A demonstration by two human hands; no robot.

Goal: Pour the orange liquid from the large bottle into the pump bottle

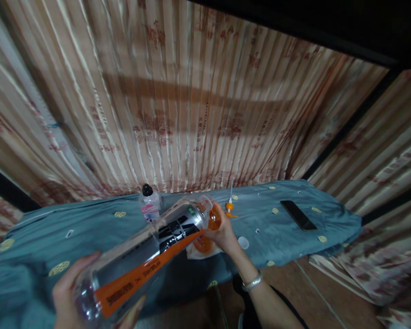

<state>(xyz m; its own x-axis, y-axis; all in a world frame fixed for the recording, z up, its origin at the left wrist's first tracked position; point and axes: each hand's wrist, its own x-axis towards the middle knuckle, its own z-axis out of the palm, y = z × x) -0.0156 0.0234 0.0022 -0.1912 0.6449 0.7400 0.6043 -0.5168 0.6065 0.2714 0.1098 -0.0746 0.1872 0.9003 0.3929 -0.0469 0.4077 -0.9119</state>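
Observation:
A large clear plastic bottle [150, 256] with a silver, black and orange label lies tilted across the middle, mouth end up and to the right. My left hand [71, 292] is wrapped round its base. My right hand [222, 230] is closed round the upper part of an orange bottle [203, 244], right at the large bottle's mouth. The two mouths meet or nearly meet; the exact contact is partly hidden. Beneath the orange bottle is a white cloth or tissue [195, 253]. An orange pump top [229, 208] with a thin tube lies behind my right hand.
A small clear bottle with a black cap [150, 203] stands at the back left. A white round cap [243, 242] and a black phone [297, 214] lie on the teal patterned cover [267, 237]. Patterned curtains [192, 100] hang behind and at both sides.

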